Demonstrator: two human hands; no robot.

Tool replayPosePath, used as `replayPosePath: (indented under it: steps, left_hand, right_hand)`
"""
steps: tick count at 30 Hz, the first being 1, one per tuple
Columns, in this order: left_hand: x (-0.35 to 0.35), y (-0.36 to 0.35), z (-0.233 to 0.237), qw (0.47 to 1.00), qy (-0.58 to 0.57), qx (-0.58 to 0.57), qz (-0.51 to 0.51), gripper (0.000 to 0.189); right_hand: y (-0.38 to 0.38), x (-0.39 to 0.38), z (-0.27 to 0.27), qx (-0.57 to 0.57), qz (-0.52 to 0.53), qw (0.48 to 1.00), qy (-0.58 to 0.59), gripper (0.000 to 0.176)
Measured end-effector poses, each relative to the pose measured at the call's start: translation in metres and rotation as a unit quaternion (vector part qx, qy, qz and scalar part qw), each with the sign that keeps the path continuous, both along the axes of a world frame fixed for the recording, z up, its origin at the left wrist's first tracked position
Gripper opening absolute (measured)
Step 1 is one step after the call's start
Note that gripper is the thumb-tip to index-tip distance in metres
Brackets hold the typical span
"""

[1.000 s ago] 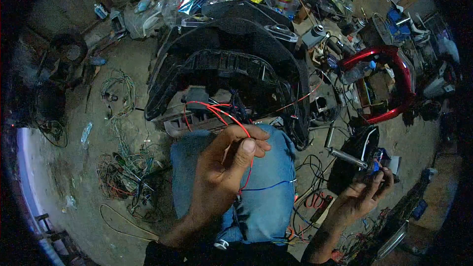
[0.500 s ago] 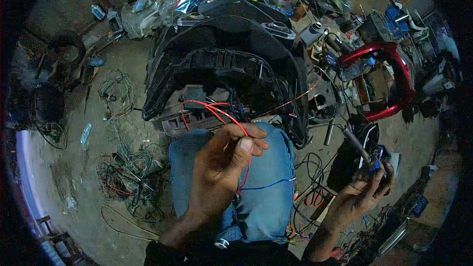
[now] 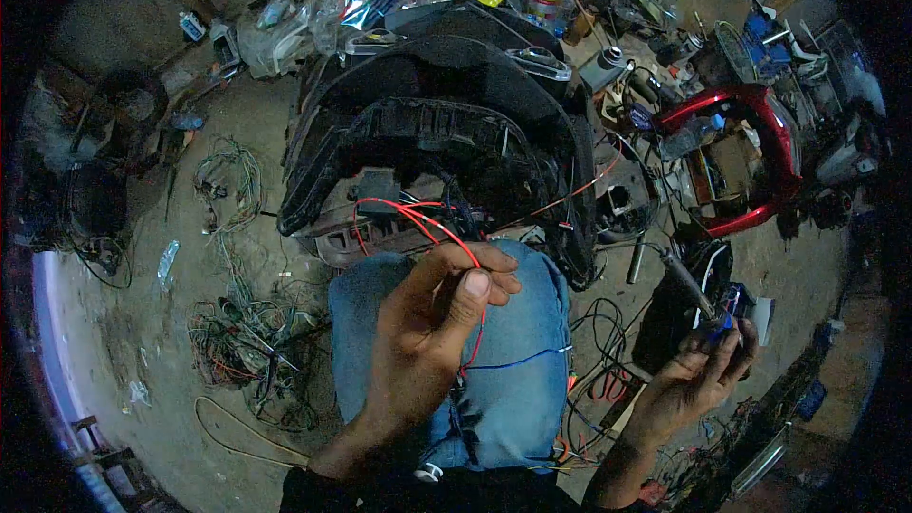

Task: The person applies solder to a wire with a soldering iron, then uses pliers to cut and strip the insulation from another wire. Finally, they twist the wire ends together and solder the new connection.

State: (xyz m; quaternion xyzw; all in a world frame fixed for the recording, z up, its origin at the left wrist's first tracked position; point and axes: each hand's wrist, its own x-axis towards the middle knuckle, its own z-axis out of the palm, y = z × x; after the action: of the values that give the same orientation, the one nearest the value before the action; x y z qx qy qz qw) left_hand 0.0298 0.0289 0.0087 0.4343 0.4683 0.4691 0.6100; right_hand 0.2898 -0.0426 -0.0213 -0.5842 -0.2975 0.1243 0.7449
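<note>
My left hand [image 3: 432,318] is closed above my knees, a red wire [image 3: 445,228] pinched between thumb and fingers. From the pinch, the wire runs up toward the black plastic fairing [image 3: 446,71], where it forks into several strands; its other end hangs down over my jeans [image 3: 518,399]. A blue wire [image 3: 518,358] crosses the jeans below. Off to the right, my right hand [image 3: 698,375] is closed around a soldering iron [image 3: 688,287], its metal barrel pointing up and left. Part of its blue handle is hidden by my fingers.
Tangled wire bundles [image 3: 242,351] lie on the floor at left. A red curved panel [image 3: 784,147] sits at right, near black cables [image 3: 608,323] and red-handled scissors or pliers [image 3: 608,388]. Plastic bags [image 3: 285,24] and a grey can [image 3: 605,66] stand behind the fairing.
Both hands keep nearly the same pose, holding the red wire and the soldering iron. The whole view has shifted very slightly.
</note>
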Motion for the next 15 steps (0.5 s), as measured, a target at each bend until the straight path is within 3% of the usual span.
replayPosePath:
  steps: [9,15]
  left_hand:
    - [0.0016,-0.0013,0.0061,1.0,-0.004,-0.006,0.013,0.028]
    - [-0.0034,-0.007,0.0075,0.992,-0.11,-0.057,0.035,0.035]
  right_hand:
    - [-0.0033,0.0031,-0.0035,-0.026,-0.009,0.999,-0.017,0.026]
    - [-0.0064,0.0024,-0.0027,-0.027,0.001,0.999,-0.028,0.027]
